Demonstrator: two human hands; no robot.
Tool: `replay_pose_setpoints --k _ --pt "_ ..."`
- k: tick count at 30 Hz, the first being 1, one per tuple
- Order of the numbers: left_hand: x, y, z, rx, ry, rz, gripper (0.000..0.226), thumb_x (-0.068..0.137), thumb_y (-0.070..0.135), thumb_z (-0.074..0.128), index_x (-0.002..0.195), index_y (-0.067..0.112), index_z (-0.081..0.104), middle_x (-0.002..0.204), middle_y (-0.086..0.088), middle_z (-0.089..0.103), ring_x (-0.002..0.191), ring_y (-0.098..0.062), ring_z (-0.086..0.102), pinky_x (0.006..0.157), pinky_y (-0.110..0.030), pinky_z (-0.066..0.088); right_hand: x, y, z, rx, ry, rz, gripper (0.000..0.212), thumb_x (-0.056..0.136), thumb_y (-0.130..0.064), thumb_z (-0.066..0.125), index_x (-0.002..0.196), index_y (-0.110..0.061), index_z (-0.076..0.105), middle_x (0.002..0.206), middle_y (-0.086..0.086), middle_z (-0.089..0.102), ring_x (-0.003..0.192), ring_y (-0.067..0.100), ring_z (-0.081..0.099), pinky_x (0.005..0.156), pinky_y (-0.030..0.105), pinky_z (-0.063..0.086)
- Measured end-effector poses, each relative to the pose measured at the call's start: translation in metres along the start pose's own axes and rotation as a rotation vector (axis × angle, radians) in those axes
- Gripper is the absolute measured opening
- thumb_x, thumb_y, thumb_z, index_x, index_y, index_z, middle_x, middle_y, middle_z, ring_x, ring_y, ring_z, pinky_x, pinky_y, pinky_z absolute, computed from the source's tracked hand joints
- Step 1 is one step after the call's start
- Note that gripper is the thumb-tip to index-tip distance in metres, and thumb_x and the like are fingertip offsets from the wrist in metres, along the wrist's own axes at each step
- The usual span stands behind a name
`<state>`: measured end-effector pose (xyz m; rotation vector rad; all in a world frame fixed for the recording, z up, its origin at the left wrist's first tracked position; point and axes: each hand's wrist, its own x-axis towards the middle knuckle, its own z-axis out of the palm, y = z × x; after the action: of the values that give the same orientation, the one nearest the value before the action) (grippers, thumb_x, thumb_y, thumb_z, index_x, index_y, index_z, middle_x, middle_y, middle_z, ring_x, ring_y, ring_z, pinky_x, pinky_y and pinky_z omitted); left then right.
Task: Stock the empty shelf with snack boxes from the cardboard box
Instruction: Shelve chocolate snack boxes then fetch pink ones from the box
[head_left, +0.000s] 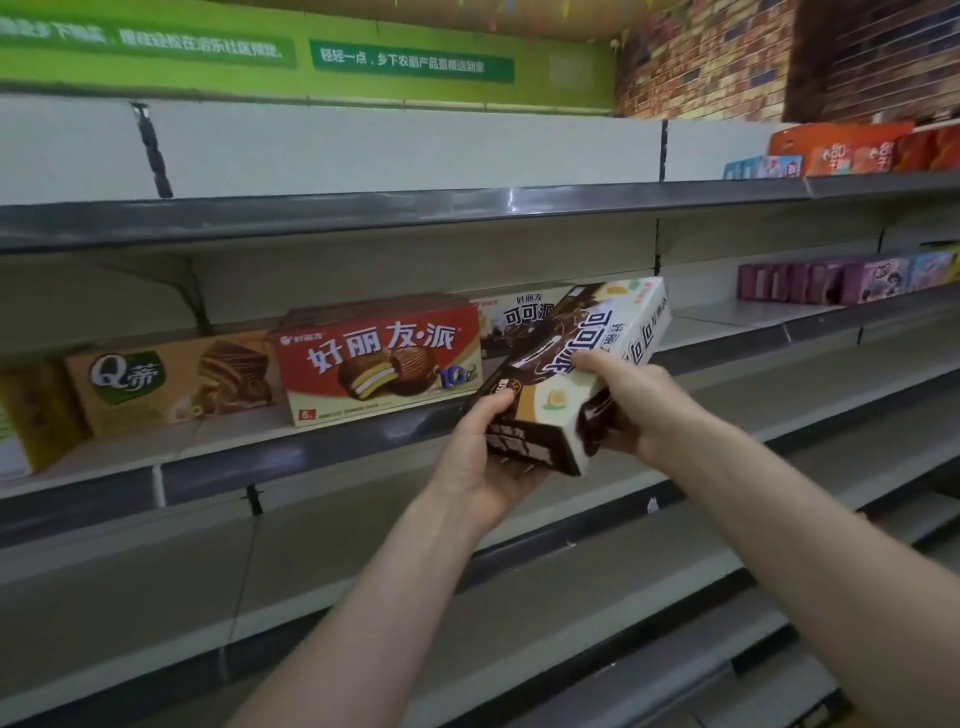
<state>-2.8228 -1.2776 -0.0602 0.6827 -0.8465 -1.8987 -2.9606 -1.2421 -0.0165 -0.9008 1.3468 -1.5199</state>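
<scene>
Head view: a brown-and-white snack box (571, 374) is held tilted in the air by both hands, in front of the edge of the middle shelf (234, 431). Its lower end is gripped by the left hand (483, 457), thumb on top; its side is grasped by the right hand (639, 410). On the shelf a tan box (171, 384), a red box (379, 358) and a second brown-and-white box (519, 317) are stood, the last partly hidden by the held one.
</scene>
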Motion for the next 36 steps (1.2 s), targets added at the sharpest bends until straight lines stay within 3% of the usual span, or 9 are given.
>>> replay_pose_setpoints --k 2,5,9,13,18,22,27,31,36 --pt "0.017 0.011 0.002 0.06 -0.049 -0.034 0.034 0.075 0.029 0.068 0.103 0.011 0.064 0.091 -0.012 0.068 0.089 -0.025 0.062 0.074 -0.038 0.054 0.02 -0.014 -0.011 -0.062 -0.024 -0.019 0.023 0.087 -0.025 0.066 0.102 -0.009 0.058 0.091 0.011 0.073 0.082 0.023 0.07 0.073 0.037 0.058" --pt "0.047 0.03 0.012 0.162 -0.106 -0.074 0.024 0.088 0.033 0.058 0.096 0.012 0.063 0.078 -0.009 0.069 0.079 -0.023 0.061 0.073 -0.036 0.051 0.049 -0.032 -0.024 -0.125 -0.099 0.008 0.03 0.086 -0.027 0.064 0.108 -0.008 0.057 0.092 0.013 0.075 0.084 0.026 0.072 0.078 0.039 0.058" --pt "0.094 0.05 0.033 0.203 -0.166 -0.112 0.031 0.092 0.037 0.056 0.096 0.008 0.067 0.089 -0.013 0.073 0.08 -0.027 0.067 0.08 -0.035 0.051 0.078 -0.056 -0.045 -0.268 -0.278 0.092 0.032 0.088 -0.034 0.059 0.11 -0.01 0.057 0.089 0.01 0.074 0.069 0.022 0.071 0.064 0.031 0.053" --pt "0.143 0.051 0.057 0.131 -0.075 -0.079 0.032 0.096 0.036 0.053 0.099 0.008 0.068 0.087 -0.013 0.072 0.075 -0.025 0.067 0.069 -0.034 0.055 0.107 -0.069 -0.063 -0.373 -0.308 0.09 0.036 0.086 -0.038 0.06 0.109 -0.011 0.059 0.083 0.007 0.073 0.063 0.019 0.068 0.058 0.027 0.055" --pt "0.188 0.052 0.069 -0.081 0.051 -0.05 0.034 0.095 0.037 0.055 0.11 0.008 0.064 0.106 -0.02 0.068 0.099 -0.036 0.064 0.091 -0.051 0.048 0.137 -0.076 -0.09 -0.442 -0.348 0.077 0.058 0.071 -0.043 0.069 0.12 -0.014 0.056 0.1 0.014 0.073 0.089 0.028 0.072 0.071 0.037 0.057" --pt "0.212 0.053 0.065 -0.187 0.132 0.008 0.036 0.089 0.026 0.066 0.118 0.005 0.059 0.109 -0.02 0.068 0.104 -0.036 0.064 0.096 -0.052 0.048 0.169 -0.075 -0.094 -0.366 -0.222 -0.01 0.04 0.082 -0.026 0.07 0.117 -0.01 0.059 0.095 0.012 0.073 0.081 0.023 0.071 0.064 0.033 0.056" --pt "0.23 0.051 0.062 -0.147 0.242 0.049 0.053 0.079 0.035 0.076 0.12 0.011 0.052 0.104 -0.017 0.067 0.095 -0.032 0.065 0.082 -0.047 0.052 0.215 -0.079 -0.096 -0.311 -0.057 -0.079 0.024 0.088 -0.025 0.063 0.106 -0.01 0.059 0.076 0.006 0.065 0.066 0.016 0.059 0.059 0.025 0.047" --pt "0.243 0.051 0.06 -0.128 0.344 0.161 0.057 0.079 0.033 0.077 0.126 0.016 0.052 0.119 -0.016 0.064 0.09 -0.033 0.064 0.058 -0.048 0.052 0.243 -0.084 -0.106 -0.267 -0.102 -0.147 0.021 0.092 -0.025 0.057 0.11 -0.013 0.057 0.09 0.006 0.069 0.087 0.019 0.064 0.078 0.031 0.049" --pt "0.253 0.047 0.056 -0.071 0.432 0.228 0.05 0.082 0.02 0.076 0.126 0.016 0.053 0.122 -0.016 0.063 0.109 -0.036 0.061 0.078 -0.054 0.055 0.271 -0.076 -0.111 -0.461 -0.304 -0.066 0.016 0.091 -0.02 0.06 0.105 -0.014 0.055 0.096 0.01 0.071 0.092 0.024 0.068 0.086 0.043 0.054"
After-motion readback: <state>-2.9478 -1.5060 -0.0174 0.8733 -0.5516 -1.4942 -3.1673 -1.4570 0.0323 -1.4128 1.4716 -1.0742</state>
